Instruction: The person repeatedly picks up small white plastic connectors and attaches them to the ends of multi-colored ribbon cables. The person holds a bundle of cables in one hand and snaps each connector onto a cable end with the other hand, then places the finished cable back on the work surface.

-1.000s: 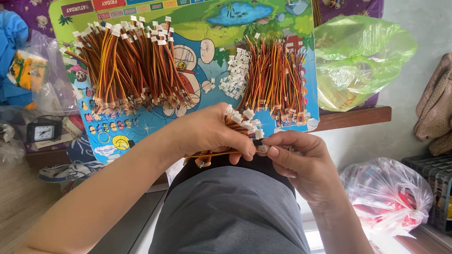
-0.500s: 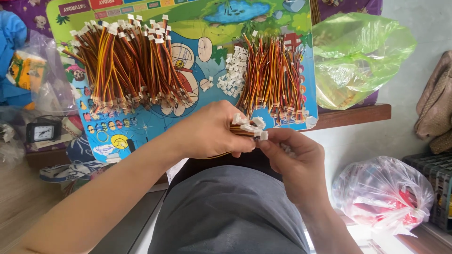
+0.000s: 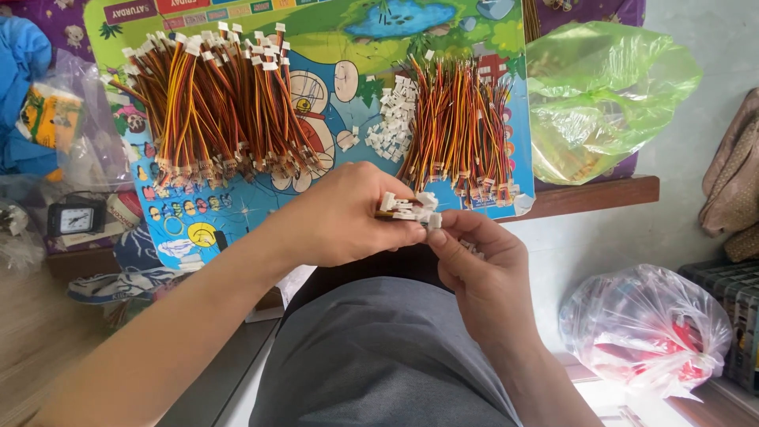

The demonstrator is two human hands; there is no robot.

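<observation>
Two hands (image 3: 411, 237) pinching white connectors (image 3: 409, 207), wire bundles (image 3: 213, 103) behind

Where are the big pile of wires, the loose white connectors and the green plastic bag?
big pile of wires (image 3: 213, 111), head view, middle of the bundle.
loose white connectors (image 3: 393, 119), head view, centre of the little heap.
green plastic bag (image 3: 605, 99), head view, its crinkled front.

Single head-worn view, looking steeply down and forward from close above the lap, both hands mid-frame near the lens, the bench (image 3: 585, 198) with its cartoon mat (image 3: 332, 32) filling the top half, floor and bags at right edge; no second view to overlap.
</observation>
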